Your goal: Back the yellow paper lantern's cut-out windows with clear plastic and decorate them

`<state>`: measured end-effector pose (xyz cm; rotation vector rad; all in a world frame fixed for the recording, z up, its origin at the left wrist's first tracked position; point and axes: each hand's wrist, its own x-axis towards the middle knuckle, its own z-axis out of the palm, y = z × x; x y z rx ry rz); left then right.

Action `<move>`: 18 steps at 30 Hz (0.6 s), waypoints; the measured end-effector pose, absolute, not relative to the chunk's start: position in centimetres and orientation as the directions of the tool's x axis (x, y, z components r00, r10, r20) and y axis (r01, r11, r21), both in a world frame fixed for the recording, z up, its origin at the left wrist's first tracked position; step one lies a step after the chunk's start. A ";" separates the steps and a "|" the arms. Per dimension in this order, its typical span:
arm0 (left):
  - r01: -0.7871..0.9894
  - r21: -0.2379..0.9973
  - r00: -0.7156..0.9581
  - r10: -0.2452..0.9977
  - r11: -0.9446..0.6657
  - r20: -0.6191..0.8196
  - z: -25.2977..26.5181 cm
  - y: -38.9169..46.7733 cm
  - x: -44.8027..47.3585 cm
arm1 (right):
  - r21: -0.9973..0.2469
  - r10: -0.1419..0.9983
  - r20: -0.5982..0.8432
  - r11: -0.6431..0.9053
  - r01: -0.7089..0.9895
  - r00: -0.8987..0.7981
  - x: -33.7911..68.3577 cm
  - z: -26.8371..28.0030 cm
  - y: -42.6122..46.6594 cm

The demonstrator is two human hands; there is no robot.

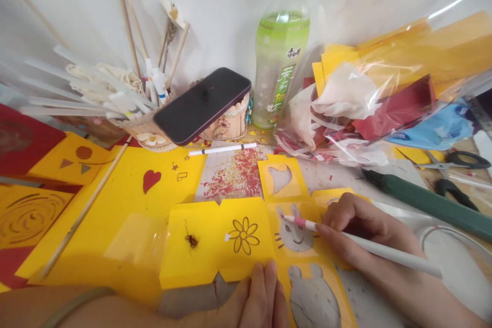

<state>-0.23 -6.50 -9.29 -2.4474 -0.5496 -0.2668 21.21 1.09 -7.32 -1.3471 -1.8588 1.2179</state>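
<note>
My right hand (365,236) grips a white felt-tip pen (388,251) with a pink end. Its tip rests at the ear of a rabbit-shaped cutout (295,233) in a yellow card stencil. My left hand (253,300) lies with fingers stretched out at the lower edge of a yellow notched card (207,266). That card bears a drawn flower (244,236) and a small dark insect-like shape (191,240). Below the rabbit is a bear-like cutout (315,297), and above it a smaller yellow piece with a bird-like cutout (280,178).
Behind stand a green drink bottle (282,51), a phone (205,102) leaning on a wooden-stick pot, and a basket of white pens (126,107). To the right lie a plastic bag of paper scraps (369,97), a green cutter (430,202) and scissors (449,164). A wooden stick (84,210) lies left.
</note>
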 end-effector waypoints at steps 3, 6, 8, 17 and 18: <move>0.450 -0.519 0.891 0.328 -0.727 0.313 -9.3 -6.5 -0.2 | -0.889 0.932 -0.072 0.101 0.446 -0.355 21.2 -7.2 1.1; 0.446 -0.528 0.894 0.323 -0.723 0.312 -9.2 -6.5 -0.2 | -0.887 0.929 -0.078 0.101 0.451 -0.363 21.1 -7.1 1.1; 0.452 -0.530 0.891 0.326 -0.718 0.317 -9.2 -6.5 -0.2 | -0.889 0.928 -0.083 0.096 0.448 -0.363 21.1 -7.1 1.2; 0.460 -0.530 0.886 0.331 -0.712 0.325 -9.2 -6.5 -0.2 | -0.888 0.931 -0.083 0.093 0.450 -0.357 21.3 -7.2 1.1; 0.466 -0.526 0.883 0.334 -0.712 0.330 -9.2 -6.5 -0.2 | -0.887 0.930 -0.085 0.092 0.453 -0.356 21.3 -7.2 1.1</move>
